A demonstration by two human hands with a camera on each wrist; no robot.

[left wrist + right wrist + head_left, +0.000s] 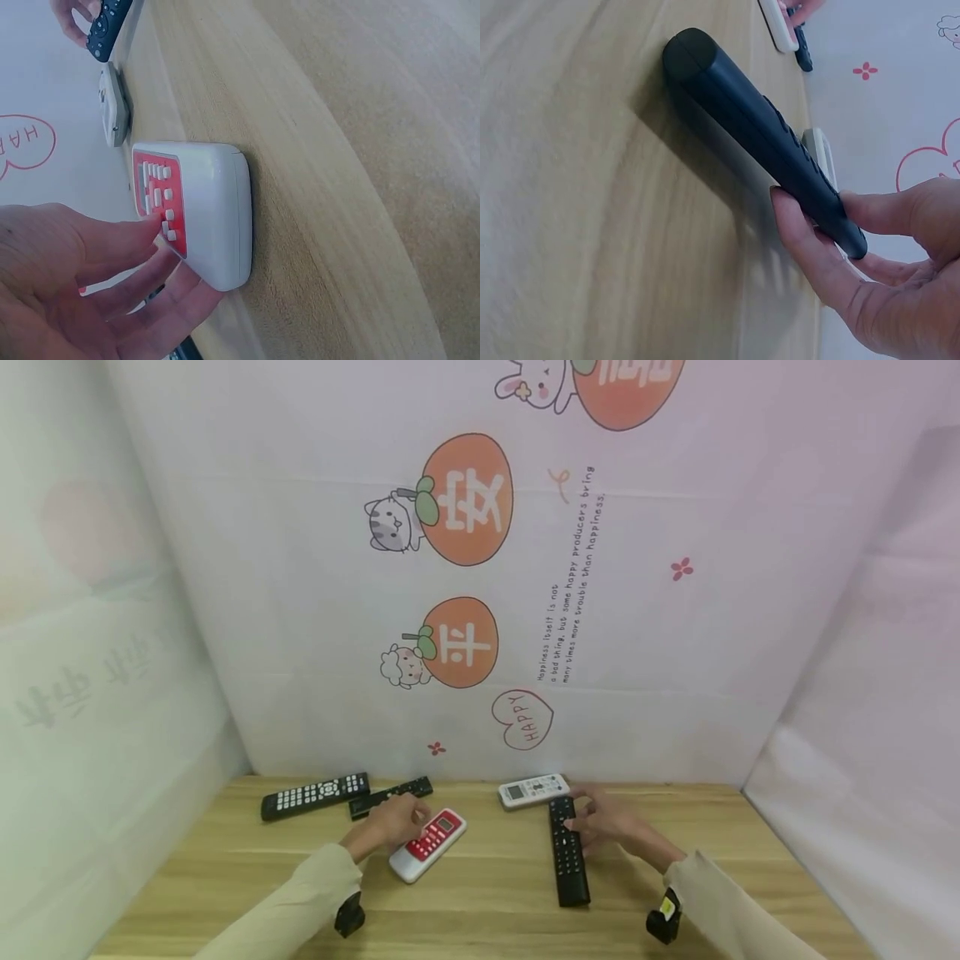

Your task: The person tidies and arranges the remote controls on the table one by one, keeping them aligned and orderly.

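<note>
My left hand (pixel 390 822) grips a white remote control with a red button panel (pixel 429 845). In the left wrist view the thumb presses on its red face (pixel 159 191), and the other fingers lie along its side and partly beneath it. On the right, a long black remote control (pixel 568 852) is pinched near its far end by my right hand (pixel 611 822). The right wrist view shows the thumb on the button side of this black remote (pixel 757 124) and fingers on its underside, with a shadow on the wood below it.
A white remote with a small screen (pixel 534 792) lies at the table's back, beside the right hand. Two more black remotes, one with white buttons (pixel 315 796) and a slimmer one (pixel 408 789), lie back left. A printed white cloth (pixel 637 718) rises behind the wooden table (pixel 480 877).
</note>
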